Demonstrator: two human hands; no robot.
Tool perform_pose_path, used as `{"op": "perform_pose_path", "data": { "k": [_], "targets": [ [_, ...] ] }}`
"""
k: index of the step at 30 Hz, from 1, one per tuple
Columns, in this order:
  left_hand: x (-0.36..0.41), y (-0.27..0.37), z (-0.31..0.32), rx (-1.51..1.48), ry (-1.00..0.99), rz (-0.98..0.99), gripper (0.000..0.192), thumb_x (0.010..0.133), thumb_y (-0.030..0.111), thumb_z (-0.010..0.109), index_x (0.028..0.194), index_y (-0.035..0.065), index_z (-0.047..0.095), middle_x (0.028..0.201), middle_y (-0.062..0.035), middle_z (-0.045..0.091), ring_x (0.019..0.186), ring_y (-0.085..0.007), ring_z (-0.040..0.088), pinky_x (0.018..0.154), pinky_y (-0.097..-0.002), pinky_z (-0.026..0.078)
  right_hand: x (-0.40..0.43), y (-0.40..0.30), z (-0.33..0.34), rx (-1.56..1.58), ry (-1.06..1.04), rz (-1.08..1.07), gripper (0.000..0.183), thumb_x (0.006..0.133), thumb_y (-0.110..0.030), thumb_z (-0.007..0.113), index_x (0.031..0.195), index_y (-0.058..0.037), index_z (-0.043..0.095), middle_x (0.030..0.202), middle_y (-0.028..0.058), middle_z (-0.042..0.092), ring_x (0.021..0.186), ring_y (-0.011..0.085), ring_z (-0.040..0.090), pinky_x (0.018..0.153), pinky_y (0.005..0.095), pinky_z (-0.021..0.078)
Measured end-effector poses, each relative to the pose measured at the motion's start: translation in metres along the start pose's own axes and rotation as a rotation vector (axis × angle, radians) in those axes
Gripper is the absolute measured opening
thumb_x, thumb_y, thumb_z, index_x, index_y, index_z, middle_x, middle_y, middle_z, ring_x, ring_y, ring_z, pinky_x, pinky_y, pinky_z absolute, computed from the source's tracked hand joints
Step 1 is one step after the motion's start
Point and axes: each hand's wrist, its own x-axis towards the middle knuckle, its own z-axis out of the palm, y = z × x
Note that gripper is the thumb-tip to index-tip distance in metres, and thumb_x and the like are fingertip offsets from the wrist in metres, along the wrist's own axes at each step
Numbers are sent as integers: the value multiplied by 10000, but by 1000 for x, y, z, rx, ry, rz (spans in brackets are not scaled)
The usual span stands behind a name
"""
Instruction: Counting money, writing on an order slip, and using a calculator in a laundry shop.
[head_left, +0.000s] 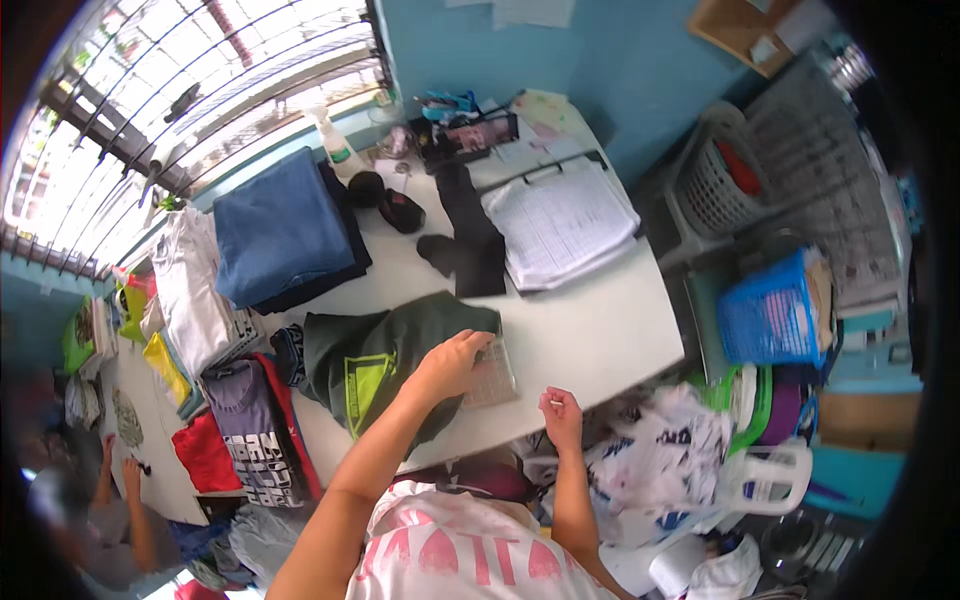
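A dark green shirt (420, 322) with a yellow-green print lies on the white table (585, 330). My left hand (454, 364) rests at the shirt's right side, its fingers bent over the edge of a flat, clear rectangular board or sheet (495, 375) that lies partly under the cloth. Whether the fingers grip the cloth or the board cannot be told. Off the table's front edge, my right hand (562, 416) hovers with its fingers curled; I cannot tell if anything small is in it. Beyond the green shirt are a black garment (469, 232) and a stack of papers (562, 217).
Folded blue jeans (281, 225), white garments (187, 285) and a grey printed shirt (251, 427) line the left side. A spray bottle (334, 142) stands by the barred window. Laundry baskets (772, 315) stand at right. Another person (112, 517) is at lower left.
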Motion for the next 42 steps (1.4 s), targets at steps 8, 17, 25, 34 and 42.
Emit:
{"op": "perform_pose_path", "data": {
  "k": [8,17,25,34,42],
  "targets": [
    [91,-28,-16,105,144,-157,320,733,170,624,1034,91,553,881,-78,548,659,-237,581,631,-341,470,174,-77,6,-199,45,-384,133,762,-123,625,849,-27,595,743,73,601,621,142,563,596,252,459],
    [147,-81,31,265,87,-297,495,666,229,672,1122,166,488,1088,-90,406,896,-285,535,677,-421,475,289,-166,62,-5,73,-489,125,766,-97,623,858,-21,584,767,62,606,624,121,562,590,239,460],
    [142,-103,30,152,168,-323,376,685,165,637,1026,122,486,1067,-114,412,832,-310,554,654,-393,493,310,-151,109,21,-71,-351,145,772,-99,623,883,-16,578,760,50,602,623,79,557,575,218,455],
    [128,-102,44,91,227,-216,393,683,122,631,1046,107,479,1079,-111,407,901,-299,532,661,-365,497,283,-144,125,-41,-137,-221,204,743,-106,643,913,-14,575,819,74,592,681,131,565,618,248,463],
    [120,-90,41,74,158,-327,344,701,138,623,1025,105,513,1082,-105,436,855,-296,557,681,-369,490,288,-84,94,-571,76,-684,416,645,-215,719,1005,-72,565,1057,121,436,976,306,436,814,392,380]
  ]
}}
